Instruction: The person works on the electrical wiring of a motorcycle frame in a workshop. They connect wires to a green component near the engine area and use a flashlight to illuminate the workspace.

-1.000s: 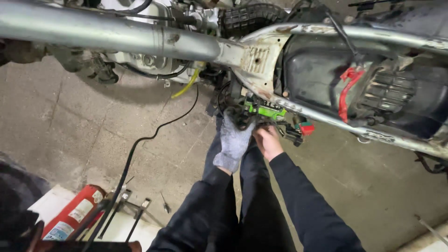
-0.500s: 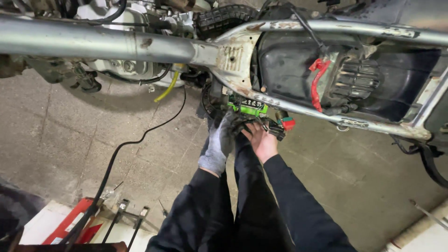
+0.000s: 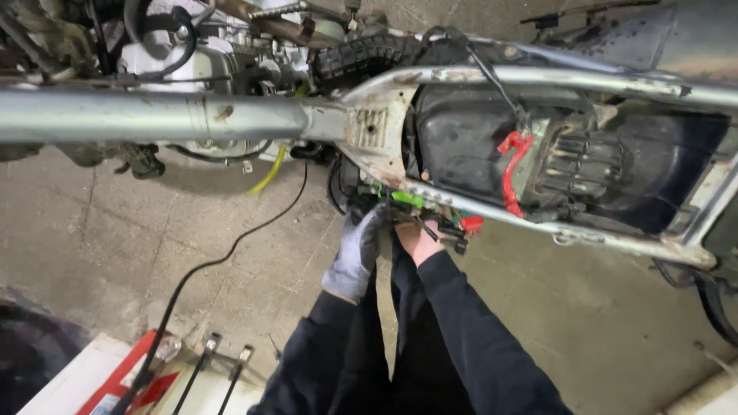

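Far left, floor level: a red canister (image 3: 123,376) lies on a white board (image 3: 61,384) near your left knee, with two thin metal rods (image 3: 219,369) just beside it. A black cable (image 3: 223,257) runs from there across the concrete floor (image 3: 115,230) up toward the machine.

Above it, the stripped motorcycle frame's grey main tube (image 3: 154,115) crosses the view left to right. A yellow hose (image 3: 270,170) hangs below it, near the engine (image 3: 200,69).

Centre: your left hand (image 3: 355,253) wears a grey glove. It reaches up under the rusted lower frame rail (image 3: 538,223), fingers curled against dark parts there. Whether it grips anything, you cannot tell; the fingertips are hidden.

Just beside it, your right hand (image 3: 419,240) is bare and partly closed around a bundle of black wires and connectors (image 3: 442,230). The two hands are near each other, almost touching. A green part (image 3: 406,199) sits directly above them, tucked under the rail. A small red piece (image 3: 470,224) lies just right of the bundle.

Right of centre: a red cable (image 3: 511,165) drops over the black tray (image 3: 461,146) inside the frame, next to a ribbed dark block (image 3: 584,161).

Both sleeves are black.
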